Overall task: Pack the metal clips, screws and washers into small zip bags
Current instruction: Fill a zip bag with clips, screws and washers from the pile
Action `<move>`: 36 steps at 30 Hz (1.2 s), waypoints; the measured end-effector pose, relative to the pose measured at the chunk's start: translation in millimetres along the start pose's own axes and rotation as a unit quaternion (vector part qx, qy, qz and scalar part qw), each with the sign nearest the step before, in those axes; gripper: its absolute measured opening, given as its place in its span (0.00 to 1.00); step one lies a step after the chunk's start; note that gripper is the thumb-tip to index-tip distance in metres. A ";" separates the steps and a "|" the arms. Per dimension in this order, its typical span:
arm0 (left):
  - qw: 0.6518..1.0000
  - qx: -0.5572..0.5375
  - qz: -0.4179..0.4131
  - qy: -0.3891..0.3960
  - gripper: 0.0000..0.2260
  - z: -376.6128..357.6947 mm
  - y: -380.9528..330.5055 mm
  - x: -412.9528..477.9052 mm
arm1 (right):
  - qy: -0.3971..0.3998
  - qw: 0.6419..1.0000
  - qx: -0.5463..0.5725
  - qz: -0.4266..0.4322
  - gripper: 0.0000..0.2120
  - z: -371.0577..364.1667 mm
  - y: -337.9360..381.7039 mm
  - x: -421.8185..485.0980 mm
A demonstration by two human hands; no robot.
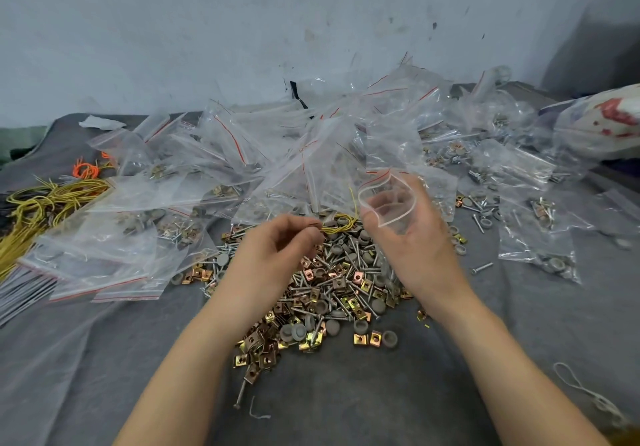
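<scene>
The right hand point(412, 234) holds 1 small zip bag point(388, 203) above the far edge of the pile. Its fingers are curled around the clear plastic, and the bag mouth with the red strip is spread wide. The left hand point(277, 241) is just beside it, with fingers bent together and the fingertips pinching the end of a small coil of yellow wire point(337, 224). The coil lies on top of the pile, between the 2 hands.

The loose parts are heaped on the grey cloth of the tabletop point(346, 393), under and in front of both hands: square golden and copper metal clips point(358, 277), long screws point(349, 248) and round grey washers point(294, 331), all mixed. Behind the pile lies a big heap of filled bags point(242, 168), touching each other. At the left, flat empty bags point(104, 282) lie in a stack near a bundle of yellow wires point(41, 203).
</scene>
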State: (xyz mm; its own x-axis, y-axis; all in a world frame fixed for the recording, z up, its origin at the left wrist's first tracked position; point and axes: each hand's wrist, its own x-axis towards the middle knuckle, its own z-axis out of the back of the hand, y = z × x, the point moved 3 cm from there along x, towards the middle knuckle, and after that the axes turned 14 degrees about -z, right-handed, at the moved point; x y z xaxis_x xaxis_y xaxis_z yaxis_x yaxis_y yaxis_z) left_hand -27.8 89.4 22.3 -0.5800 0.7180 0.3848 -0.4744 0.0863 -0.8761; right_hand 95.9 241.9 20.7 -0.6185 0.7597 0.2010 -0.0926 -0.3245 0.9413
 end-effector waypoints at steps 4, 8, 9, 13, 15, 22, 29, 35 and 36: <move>0.994 -0.107 0.011 -0.028 0.04 2.1 -1.2 0.8 | 0.008 1.000 0.008 0.006 0.23 -2.9 -0.8 -1.3; 0.985 -0.158 0.014 -0.065 0.04 5.2 -4.5 4.8 | 0.014 1.000 0.024 0.003 0.20 -3.6 -1.5 -1.4; 0.984 -0.162 0.009 -0.072 0.04 6.2 -7.2 7.0 | 0.019 0.999 0.034 -0.003 0.20 -3.7 -1.1 -1.5; 0.978 -0.180 -0.031 -0.097 0.09 10.4 -26.3 15.6 | 0.049 0.987 0.149 -0.039 0.19 -4.0 3.4 1.1; 0.976 -0.183 -0.048 -0.104 0.09 11.3 -35.6 16.6 | 0.056 0.974 0.212 -0.059 0.19 -4.4 4.3 5.0; 0.981 -0.105 -0.100 -0.130 0.07 11.6 -60.9 14.3 | 0.083 0.967 0.234 -0.064 0.21 -10.2 1.8 5.4; 0.978 0.009 -0.183 -0.101 0.05 7.6 -82.4 11.8 | 0.091 0.989 0.114 -0.008 0.24 -21.9 6.5 -8.1; 0.976 0.087 -0.197 -0.032 0.06 -1.9 -82.0 10.6 | 0.114 0.993 0.034 0.009 0.22 -31.2 9.2 -14.5; 0.975 0.091 -0.198 -0.030 0.07 -1.8 -81.3 10.7 | 0.112 0.993 0.031 0.010 0.22 -31.7 9.6 -14.9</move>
State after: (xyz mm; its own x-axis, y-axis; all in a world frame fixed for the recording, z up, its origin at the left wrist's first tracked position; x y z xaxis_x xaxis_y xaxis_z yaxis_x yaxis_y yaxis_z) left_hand 5.8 91.3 97.1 -0.3631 0.6107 0.7037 -0.7761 0.2197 -0.5911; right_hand 79.5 209.6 18.2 -0.7789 0.6064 0.1600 -0.0348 -0.2965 0.9544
